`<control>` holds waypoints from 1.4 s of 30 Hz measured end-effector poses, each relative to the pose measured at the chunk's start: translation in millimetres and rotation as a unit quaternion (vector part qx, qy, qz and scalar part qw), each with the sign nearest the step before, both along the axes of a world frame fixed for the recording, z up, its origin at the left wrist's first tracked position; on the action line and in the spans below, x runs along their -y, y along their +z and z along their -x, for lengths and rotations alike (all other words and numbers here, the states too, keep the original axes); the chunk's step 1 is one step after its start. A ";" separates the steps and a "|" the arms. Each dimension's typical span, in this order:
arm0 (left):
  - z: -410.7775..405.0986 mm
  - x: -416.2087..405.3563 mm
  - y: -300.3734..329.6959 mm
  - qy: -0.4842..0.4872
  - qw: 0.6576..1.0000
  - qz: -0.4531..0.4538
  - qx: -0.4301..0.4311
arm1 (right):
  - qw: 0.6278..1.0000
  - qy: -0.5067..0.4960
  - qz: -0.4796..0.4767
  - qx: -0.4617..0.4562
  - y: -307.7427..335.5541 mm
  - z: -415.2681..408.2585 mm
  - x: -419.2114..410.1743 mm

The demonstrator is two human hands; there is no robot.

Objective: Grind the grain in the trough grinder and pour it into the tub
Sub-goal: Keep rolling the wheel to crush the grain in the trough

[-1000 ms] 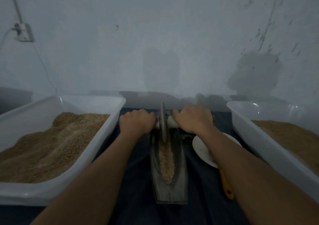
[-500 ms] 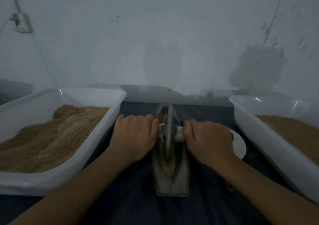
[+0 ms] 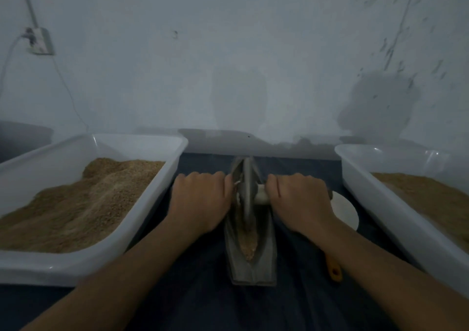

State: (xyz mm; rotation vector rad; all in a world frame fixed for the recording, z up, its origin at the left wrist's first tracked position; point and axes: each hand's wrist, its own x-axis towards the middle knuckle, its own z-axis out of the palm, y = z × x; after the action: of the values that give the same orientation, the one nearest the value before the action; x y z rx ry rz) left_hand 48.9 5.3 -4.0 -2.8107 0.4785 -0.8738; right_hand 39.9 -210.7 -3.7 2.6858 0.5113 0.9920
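Against a pale wall, the left hand [image 3: 200, 201] and right hand [image 3: 300, 200] each clamp an end of the axle [image 3: 261, 196], balancing the wheel [image 3: 247, 193] over grain [image 3: 247, 244] in the trough grinder [image 3: 253, 249]; tubs [image 3: 142, 209] flank within pouring reach.

Narrow grey metal trough grinder [image 3: 250, 257] lies lengthwise on the dark tabletop, pointed ends near and far. Thin grey metal wheel [image 3: 247, 193] stands upright in its groove on a pale wooden axle [image 3: 261, 197]. Tan crushed grain [image 3: 247, 245] sits in the groove's near half. White rectangular plastic tub [image 3: 396, 209] stands to the right, holding fine brown meal.
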 end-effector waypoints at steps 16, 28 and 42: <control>-59.7 18.7 23.8 0.038 0.996 -0.030 -0.071 | 0.984 -0.111 -0.021 -0.135 11.0 -57.5 -2.5; 34.9 -13.4 -16.0 -0.029 0.992 0.124 0.019 | 0.992 -0.009 -0.110 0.052 -5.5 35.9 -9.1; -72.5 12.9 19.1 0.040 0.996 -0.001 -0.077 | 0.974 -0.057 -0.104 -0.191 23.8 -88.0 3.3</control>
State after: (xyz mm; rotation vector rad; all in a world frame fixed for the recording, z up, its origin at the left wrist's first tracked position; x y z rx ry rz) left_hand 121.4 -7.6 15.1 -2.8860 0.3843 -0.6427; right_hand 128.0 -214.0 20.1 3.0723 0.3291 0.5218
